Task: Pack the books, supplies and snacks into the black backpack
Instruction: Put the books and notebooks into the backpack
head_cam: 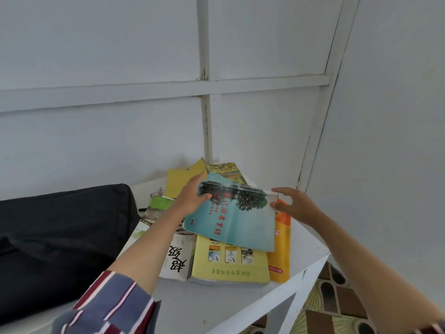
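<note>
Gripping the teal book [236,222] at its far left corner, the left hand [192,196] has its thumb pressed on the cover and its fingers [198,178] curled behind the top edge. The book hangs tilted in the air, its near edge dipping towards the pile below. The right hand [297,207] meets the opposite side: its thumb tip touches the book's right edge, while the other fingers [281,190] are loosely curved and spread just above the corner. Whether they clasp the book cannot be told.

Straight beneath the held book, nearer the person than either set of fingers, a yellow book [231,271] lies flat on the white tabletop [192,304]. Just below the right fingers an orange snack packet [280,249] sticks out from under the teal book, touching the yellow one. Under the left forearm lies a white book with black characters [178,259], and left of the left fingers a green and white book [156,208]. Beyond the left fingers, against the wall, rest a plain yellow booklet [180,184] and a book with yellow flowers on its cover [226,169].

The black backpack [60,237] lies on the tabletop well left of the left fingers, touching the pile's edge. A striped sleeve [113,307] covers the left upper arm
</note>
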### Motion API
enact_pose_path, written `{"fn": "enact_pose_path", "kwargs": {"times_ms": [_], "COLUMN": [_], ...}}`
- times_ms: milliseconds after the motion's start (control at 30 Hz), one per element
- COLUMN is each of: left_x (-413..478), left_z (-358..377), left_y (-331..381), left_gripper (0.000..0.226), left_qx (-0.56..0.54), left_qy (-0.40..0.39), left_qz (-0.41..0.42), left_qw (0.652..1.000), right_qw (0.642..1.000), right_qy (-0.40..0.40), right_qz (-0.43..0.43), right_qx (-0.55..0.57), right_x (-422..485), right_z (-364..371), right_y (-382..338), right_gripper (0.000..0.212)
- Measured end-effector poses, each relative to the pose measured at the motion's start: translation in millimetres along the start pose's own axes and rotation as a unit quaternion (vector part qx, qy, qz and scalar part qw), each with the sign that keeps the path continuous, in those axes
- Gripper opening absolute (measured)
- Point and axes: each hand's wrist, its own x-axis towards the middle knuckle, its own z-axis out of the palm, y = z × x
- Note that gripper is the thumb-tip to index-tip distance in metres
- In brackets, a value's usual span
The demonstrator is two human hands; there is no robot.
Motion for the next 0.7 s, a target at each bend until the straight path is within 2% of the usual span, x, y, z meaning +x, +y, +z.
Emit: {"fn": "enact_pose_path", "kwargs": {"times_ms": [133,333,467,600,700], "left_x": [8.0,10.7,11.5,8.2,-2.1], "left_z": [-3.0,-19.2,-33.9,-47.9,-58.7], "left_y": [-4.2,6.0,25.0,45.3,60.7], "left_gripper": [0.056,0.038,0.038,0.04,0.05], "left_qx": [-0.057,-0.118,-0.163,-0.189,-0.287], "left_qy": [0.001,0.064,0.106,0.161,0.18], "left_qz": [-0.01,0.022,0.041,0.06,0.076], "left_qw": [0.998,0.991,0.98,0.967,0.938], "right_qw": [1.0,0.99,0.975,0.947,0.924], "right_qy": [-0.003,0.078,0.118,0.14,0.139], "right_qz": [-0.013,-0.082,-0.133,-0.164,-0.184], "right_qx": [0.019,0.083,0.129,0.239,0.305], "right_x": [6.7,10.3,16.0,18.7,15.1], "right_z": [3.3,-1.4,-14.4,-28.3,-38.3], "right_y": [2.1,-6.4,-24.3,-50.0,-69.7], "right_gripper": [0.035,0.021,0.014,0.01,0.016]}}
